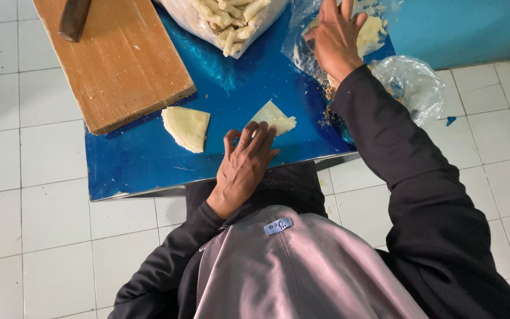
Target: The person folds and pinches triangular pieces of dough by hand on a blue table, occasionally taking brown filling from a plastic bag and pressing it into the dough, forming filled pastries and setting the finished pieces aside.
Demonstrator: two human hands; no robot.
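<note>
Left hand [244, 167] lies flat, fingers spread, fingertips touching a folded pastry sheet [274, 117]; right hand [334, 36] reaches open-fingered into a plastic bag [408, 82] beyond it.

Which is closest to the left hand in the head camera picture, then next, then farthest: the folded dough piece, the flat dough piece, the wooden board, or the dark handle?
From the left hand:
1. Folded dough piece, at its fingertips.
2. Flat dough piece, just to its left.
3. Wooden board, up and left.
4. Dark handle, at the board's far end.
</note>
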